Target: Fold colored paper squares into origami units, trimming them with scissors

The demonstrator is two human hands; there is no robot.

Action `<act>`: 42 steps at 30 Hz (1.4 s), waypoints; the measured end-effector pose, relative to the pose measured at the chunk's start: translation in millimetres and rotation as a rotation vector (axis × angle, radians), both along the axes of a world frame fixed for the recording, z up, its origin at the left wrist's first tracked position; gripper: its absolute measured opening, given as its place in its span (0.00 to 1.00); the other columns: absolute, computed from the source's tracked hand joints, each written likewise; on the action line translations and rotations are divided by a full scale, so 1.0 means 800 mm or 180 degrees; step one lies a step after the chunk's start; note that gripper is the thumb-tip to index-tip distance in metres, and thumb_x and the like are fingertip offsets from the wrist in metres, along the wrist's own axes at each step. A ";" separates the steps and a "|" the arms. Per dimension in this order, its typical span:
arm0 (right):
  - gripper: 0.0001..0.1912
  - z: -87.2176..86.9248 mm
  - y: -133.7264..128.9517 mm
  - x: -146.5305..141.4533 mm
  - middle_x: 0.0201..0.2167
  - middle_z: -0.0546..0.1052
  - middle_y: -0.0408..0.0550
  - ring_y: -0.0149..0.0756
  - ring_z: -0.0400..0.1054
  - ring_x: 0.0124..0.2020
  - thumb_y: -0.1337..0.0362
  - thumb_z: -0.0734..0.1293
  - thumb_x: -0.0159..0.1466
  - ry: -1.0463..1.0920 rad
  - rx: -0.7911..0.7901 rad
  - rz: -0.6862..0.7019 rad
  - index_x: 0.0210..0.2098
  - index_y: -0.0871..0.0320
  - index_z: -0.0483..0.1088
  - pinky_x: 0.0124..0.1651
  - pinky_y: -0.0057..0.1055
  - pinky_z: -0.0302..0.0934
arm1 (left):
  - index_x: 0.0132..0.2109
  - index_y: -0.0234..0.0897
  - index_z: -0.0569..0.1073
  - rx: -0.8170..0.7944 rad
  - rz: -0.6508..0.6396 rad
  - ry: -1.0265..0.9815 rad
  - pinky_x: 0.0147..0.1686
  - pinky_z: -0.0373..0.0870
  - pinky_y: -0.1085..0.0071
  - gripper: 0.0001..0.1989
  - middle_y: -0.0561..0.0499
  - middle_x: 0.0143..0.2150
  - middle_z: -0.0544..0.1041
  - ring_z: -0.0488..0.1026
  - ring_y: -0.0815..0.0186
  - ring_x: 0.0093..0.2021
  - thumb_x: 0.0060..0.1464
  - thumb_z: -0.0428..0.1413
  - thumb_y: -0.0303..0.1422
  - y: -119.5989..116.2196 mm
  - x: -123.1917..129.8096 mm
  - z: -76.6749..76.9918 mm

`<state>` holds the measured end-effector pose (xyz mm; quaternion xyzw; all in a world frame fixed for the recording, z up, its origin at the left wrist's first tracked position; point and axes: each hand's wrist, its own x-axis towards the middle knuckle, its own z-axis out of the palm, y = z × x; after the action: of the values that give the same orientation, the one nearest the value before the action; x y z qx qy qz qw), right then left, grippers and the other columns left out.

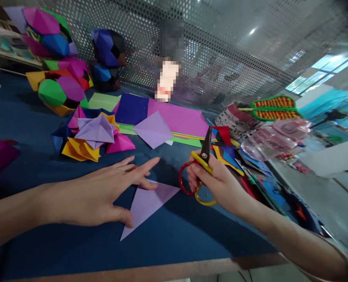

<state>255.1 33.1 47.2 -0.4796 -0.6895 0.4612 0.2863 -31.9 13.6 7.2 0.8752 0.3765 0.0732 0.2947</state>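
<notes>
A light purple paper triangle (153, 201) lies on the dark blue tabletop in front of me. My left hand (112, 192) rests over its left side, fingers spread, with the thumb and fingertips touching the paper. In my right hand (213, 176) is a pair of scissors (204, 154) with one red and one yellow handle loop. Their dark blades point up and away from me, held just right of the triangle's corner. Beyond the hands, a light purple square sheet (154, 130) lies on a stack of coloured paper (179, 117).
Folded paper pieces (96, 131) sit behind my left hand, with multicoloured paper balls (59, 90) farther back. A perforated metal screen (138, 47) bounds the table's far side. Paper scraps (229, 156), a pink clear plastic container (273, 139) and a patterned pot (235, 119) stand at right.
</notes>
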 end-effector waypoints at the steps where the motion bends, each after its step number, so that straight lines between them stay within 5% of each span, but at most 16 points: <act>1: 0.07 0.001 0.000 0.000 0.22 0.64 0.35 0.30 0.64 0.22 0.58 0.59 0.70 -0.0019 0.0034 0.0003 0.39 0.55 0.57 0.29 0.32 0.61 | 0.73 0.57 0.32 -0.0029 -0.0005 -0.0002 0.61 0.57 0.31 0.57 0.49 0.69 0.64 0.41 0.38 0.72 0.52 0.66 0.45 0.000 0.000 0.000; 7: 0.06 0.012 -0.016 -0.010 0.22 0.69 0.36 0.31 0.68 0.23 0.60 0.60 0.70 0.0017 0.0116 -0.0149 0.41 0.56 0.58 0.31 0.31 0.65 | 0.72 0.54 0.27 0.0096 -0.0103 -0.0223 0.64 0.51 0.35 0.61 0.47 0.66 0.68 0.41 0.37 0.72 0.51 0.67 0.41 0.002 0.003 0.001; 13: 0.12 0.002 -0.030 -0.020 0.24 0.70 0.37 0.31 0.70 0.25 0.55 0.63 0.69 0.0365 0.0113 -0.0173 0.42 0.55 0.58 0.32 0.30 0.68 | 0.72 0.52 0.28 -0.0097 -0.0300 -0.0567 0.69 0.35 0.42 0.57 0.49 0.63 0.72 0.54 0.52 0.71 0.56 0.64 0.32 0.006 0.008 0.005; 20: 0.16 -0.019 -0.026 -0.022 0.24 0.67 0.34 0.28 0.66 0.24 0.52 0.68 0.66 0.1113 -0.0593 -0.0560 0.39 0.54 0.59 0.29 0.28 0.67 | 0.72 0.52 0.29 -0.0167 -0.0419 -0.0844 0.69 0.35 0.43 0.48 0.51 0.63 0.73 0.58 0.59 0.69 0.62 0.55 0.24 0.011 0.007 0.003; 28: 0.15 -0.026 -0.037 -0.046 0.23 0.66 0.33 0.29 0.67 0.22 0.52 0.67 0.67 0.1175 -0.0859 -0.0130 0.38 0.53 0.58 0.29 0.30 0.68 | 0.72 0.51 0.28 -0.0231 -0.0350 -0.0794 0.70 0.33 0.49 0.48 0.55 0.61 0.75 0.57 0.62 0.70 0.63 0.55 0.26 0.009 0.007 -0.003; 35: 0.14 -0.027 -0.047 -0.074 0.23 0.66 0.34 0.27 0.67 0.21 0.53 0.64 0.70 0.1096 -0.0852 0.0286 0.38 0.55 0.58 0.26 0.27 0.68 | 0.73 0.47 0.30 -0.0299 -0.0081 -0.0370 0.68 0.40 0.42 0.45 0.50 0.67 0.67 0.39 0.47 0.74 0.64 0.53 0.31 0.007 0.008 0.006; 42: 0.13 -0.029 -0.054 -0.088 0.22 0.67 0.34 0.26 0.66 0.20 0.54 0.63 0.71 0.1148 -0.0903 0.0448 0.38 0.55 0.58 0.25 0.27 0.68 | 0.73 0.44 0.29 -0.0254 -0.0096 -0.0241 0.67 0.45 0.39 0.46 0.45 0.70 0.61 0.42 0.43 0.73 0.60 0.51 0.26 0.008 0.010 0.011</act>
<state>184.5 -10.0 24.2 -0.3756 -0.5872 0.6504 0.3017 -24.1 19.6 16.1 0.8649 0.3545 0.0867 0.3445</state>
